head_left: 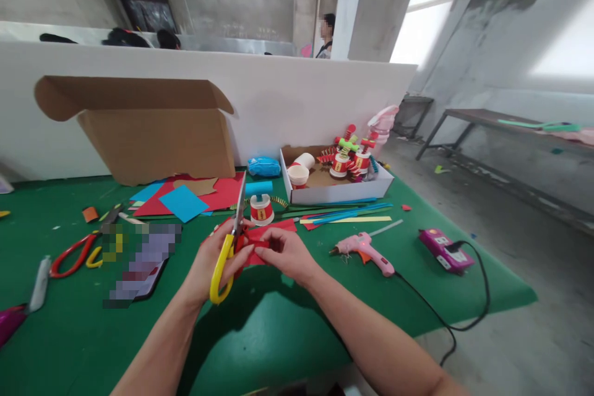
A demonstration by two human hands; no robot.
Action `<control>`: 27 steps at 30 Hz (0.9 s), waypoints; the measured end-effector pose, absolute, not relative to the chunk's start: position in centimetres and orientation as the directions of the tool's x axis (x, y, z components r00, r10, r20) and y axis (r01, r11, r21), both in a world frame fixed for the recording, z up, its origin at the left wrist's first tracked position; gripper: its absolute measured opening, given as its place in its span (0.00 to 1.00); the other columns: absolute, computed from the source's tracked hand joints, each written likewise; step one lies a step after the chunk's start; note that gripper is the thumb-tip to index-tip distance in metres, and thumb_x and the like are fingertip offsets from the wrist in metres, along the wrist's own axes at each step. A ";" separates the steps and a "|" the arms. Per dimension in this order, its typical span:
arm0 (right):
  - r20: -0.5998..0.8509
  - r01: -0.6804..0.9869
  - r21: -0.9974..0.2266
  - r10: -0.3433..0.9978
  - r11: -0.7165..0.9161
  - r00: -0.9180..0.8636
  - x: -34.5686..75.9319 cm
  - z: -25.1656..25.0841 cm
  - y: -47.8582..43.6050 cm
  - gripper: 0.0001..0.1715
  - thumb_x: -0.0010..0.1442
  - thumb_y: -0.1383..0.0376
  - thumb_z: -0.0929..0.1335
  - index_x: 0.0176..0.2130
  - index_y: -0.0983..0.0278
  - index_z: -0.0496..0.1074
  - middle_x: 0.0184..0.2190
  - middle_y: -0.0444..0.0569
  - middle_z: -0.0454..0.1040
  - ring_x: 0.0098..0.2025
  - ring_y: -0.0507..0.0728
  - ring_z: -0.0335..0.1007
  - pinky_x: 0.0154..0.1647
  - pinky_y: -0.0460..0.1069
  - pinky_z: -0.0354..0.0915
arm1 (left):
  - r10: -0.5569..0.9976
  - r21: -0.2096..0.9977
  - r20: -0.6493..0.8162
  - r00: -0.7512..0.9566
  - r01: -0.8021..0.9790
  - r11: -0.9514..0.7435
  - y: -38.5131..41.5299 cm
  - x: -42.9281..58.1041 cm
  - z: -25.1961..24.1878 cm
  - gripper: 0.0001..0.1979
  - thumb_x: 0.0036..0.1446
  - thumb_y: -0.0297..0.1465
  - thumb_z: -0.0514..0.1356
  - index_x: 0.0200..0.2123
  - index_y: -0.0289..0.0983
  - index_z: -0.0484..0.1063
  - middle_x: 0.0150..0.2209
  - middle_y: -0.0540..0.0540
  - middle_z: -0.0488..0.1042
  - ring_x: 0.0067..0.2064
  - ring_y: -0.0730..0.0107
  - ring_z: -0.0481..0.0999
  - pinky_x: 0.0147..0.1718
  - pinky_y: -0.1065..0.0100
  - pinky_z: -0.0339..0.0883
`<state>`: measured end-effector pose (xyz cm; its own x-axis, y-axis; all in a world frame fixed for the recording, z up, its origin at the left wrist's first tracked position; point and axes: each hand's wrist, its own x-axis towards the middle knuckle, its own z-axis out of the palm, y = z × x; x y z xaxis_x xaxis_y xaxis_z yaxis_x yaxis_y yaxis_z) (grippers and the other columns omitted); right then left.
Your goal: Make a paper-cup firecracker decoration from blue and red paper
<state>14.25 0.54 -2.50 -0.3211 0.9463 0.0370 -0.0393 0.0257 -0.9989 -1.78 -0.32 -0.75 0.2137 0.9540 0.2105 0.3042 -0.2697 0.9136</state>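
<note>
My left hand (pixel 207 263) is closed around scissors (pixel 223 272) with a yellow handle, their blades pointing up and away from me. Its thumb also meets a small piece of red paper (pixel 258 244) in front of me. The fingers of my right hand (pixel 290 253) pinch that same piece from the other side. Under and behind the hands lies more red paper (pixel 284 225) on the green table (pixel 273 334). Just beyond stands a red and white paper cup (pixel 262 210) with a blue top part and folded paper strips at its sides.
A pink glue gun (pixel 364 250) lies at right, near a purple power box (pixel 445 250) with a black cable. Behind are a white box (pixel 341 192) of paper-cup figures and coloured strips (pixel 352 211). At left lie a phone (pixel 148 260), red-handled scissors (pixel 77 257) and blue paper (pixel 184 203).
</note>
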 end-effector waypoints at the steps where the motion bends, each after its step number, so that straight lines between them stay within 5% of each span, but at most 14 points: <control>1: 0.047 0.032 -0.998 0.940 0.061 -0.338 14.8 -1.8 0.3 0.18 0.49 0.54 0.71 0.31 0.63 0.65 0.22 0.39 0.64 0.23 0.48 0.57 0.24 0.45 0.54 | 0.954 0.914 0.222 0.203 0.298 -0.276 -0.4 -1.7 -0.7 0.20 0.50 0.37 0.62 0.45 0.37 0.65 0.26 0.54 0.67 0.20 0.78 0.65 0.18 0.75 0.61; 5: 0.203 0.526 -0.790 0.945 0.313 -0.258 19.9 1.6 -2.1 0.16 0.54 0.55 0.68 0.40 0.62 0.67 0.37 0.48 0.71 0.33 0.53 0.65 0.34 0.48 0.61 | 0.952 0.913 0.258 0.167 0.281 -0.297 -0.4 -1.7 -0.3 0.19 0.50 0.37 0.62 0.45 0.37 0.66 0.25 0.55 0.65 0.19 0.78 0.65 0.17 0.75 0.61; 9: 0.205 0.910 -0.410 0.979 0.069 0.019 28.3 1.2 -5.5 0.10 0.59 0.60 0.63 0.38 0.61 0.69 0.38 0.50 0.71 0.37 0.56 0.69 0.37 0.49 0.61 | 0.952 0.917 0.269 0.145 0.263 -0.300 -0.4 -1.7 0.0 0.17 0.51 0.36 0.61 0.44 0.38 0.66 0.24 0.55 0.64 0.19 0.79 0.64 0.16 0.76 0.60; 14: -0.006 0.981 -0.166 0.994 -0.106 0.106 34.6 -3.0 -6.7 0.10 0.58 0.62 0.63 0.34 0.65 0.71 0.31 0.52 0.71 0.33 0.58 0.69 0.34 0.49 0.59 | 0.954 0.924 0.267 0.135 0.246 -0.293 -0.4 -1.7 -0.5 0.18 0.51 0.36 0.62 0.45 0.38 0.66 0.27 0.54 0.64 0.21 0.79 0.65 0.18 0.75 0.62; 27: -0.066 0.953 -0.009 0.951 -0.302 0.301 32.6 -2.5 -2.5 0.17 0.62 0.62 0.60 0.31 0.67 0.74 0.31 0.57 0.76 0.35 0.61 0.74 0.28 0.49 0.56 | 0.956 0.915 0.256 0.142 0.284 -0.287 0.1 -1.9 -1.0 0.17 0.52 0.36 0.60 0.45 0.38 0.66 0.28 0.52 0.65 0.23 0.78 0.66 0.21 0.75 0.64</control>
